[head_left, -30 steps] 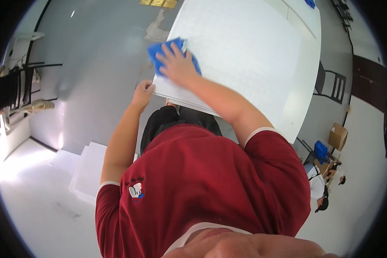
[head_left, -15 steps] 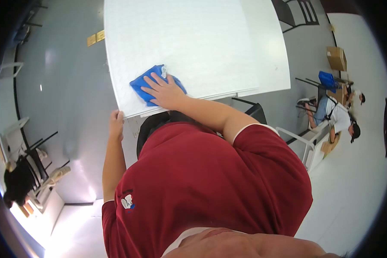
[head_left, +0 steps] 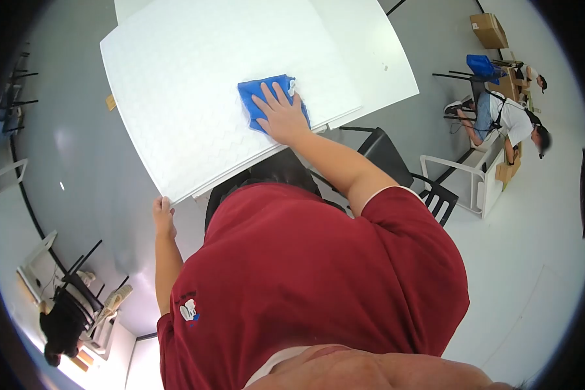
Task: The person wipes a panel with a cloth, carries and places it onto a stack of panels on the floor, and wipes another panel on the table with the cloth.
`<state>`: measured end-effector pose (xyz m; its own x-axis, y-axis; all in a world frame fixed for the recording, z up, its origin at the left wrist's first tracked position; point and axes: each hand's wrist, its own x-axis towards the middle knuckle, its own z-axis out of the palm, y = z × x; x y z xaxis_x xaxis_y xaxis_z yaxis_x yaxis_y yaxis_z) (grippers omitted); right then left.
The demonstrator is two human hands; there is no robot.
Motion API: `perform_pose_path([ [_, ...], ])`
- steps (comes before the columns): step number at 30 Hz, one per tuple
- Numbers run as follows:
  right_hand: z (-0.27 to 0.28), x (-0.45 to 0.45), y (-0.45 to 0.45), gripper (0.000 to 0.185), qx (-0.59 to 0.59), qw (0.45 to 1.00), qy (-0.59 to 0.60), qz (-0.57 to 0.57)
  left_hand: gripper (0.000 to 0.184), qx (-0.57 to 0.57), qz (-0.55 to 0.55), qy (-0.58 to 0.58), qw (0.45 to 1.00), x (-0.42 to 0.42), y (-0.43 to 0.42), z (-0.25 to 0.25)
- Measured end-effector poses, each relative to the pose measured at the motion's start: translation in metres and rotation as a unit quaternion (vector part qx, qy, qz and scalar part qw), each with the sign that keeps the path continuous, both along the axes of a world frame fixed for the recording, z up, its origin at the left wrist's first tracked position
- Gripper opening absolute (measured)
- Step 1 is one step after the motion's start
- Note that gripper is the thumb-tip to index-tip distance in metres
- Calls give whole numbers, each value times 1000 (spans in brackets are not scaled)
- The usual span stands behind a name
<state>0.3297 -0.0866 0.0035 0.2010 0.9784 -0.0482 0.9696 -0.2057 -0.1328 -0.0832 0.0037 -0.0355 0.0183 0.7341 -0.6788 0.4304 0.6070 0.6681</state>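
Observation:
My right hand (head_left: 283, 117) lies spread, palm down, on a folded blue cloth (head_left: 252, 104) with a small white tag at its upper right corner. The cloth is flat on a white tabletop (head_left: 195, 84), near the edge closest to my body. At the table's near left corner, my left hand (head_left: 164, 211) has its fingers and thumb closed on the table edge.
Beside the table at right stands a black chair (head_left: 387, 156). A person in a white shirt (head_left: 515, 120) sits at a desk at far right, near a cardboard box (head_left: 489, 30). Another person in black (head_left: 64, 325) sits at lower left.
The view has turned, so the table appears tilted and its near left corner lower. My right hand and the blue cloth have moved right, away from that corner. My left hand still holds the corner.

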Motion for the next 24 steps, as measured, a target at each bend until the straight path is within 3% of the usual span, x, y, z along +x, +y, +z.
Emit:
perform_pose_path([
  [5, 5, 2, 1, 57, -5, 1000, 17, -1, 30, 8, -24, 17, 1000, -5, 5, -7],
  [8, 0, 17, -4, 57, -24, 999, 9, -45, 30, 7, -51, 45, 998, -6, 7, -5],
  [12, 3, 80, -24, 58, -19, 983, -55, -174, 28, 15, 2, 45, 999, 0, 2, -6],
  [24, -4, 112, -29, 60, -7, 978, 6, -208, 29, 25, 30, 70, 997, -1, -1, -9],
])
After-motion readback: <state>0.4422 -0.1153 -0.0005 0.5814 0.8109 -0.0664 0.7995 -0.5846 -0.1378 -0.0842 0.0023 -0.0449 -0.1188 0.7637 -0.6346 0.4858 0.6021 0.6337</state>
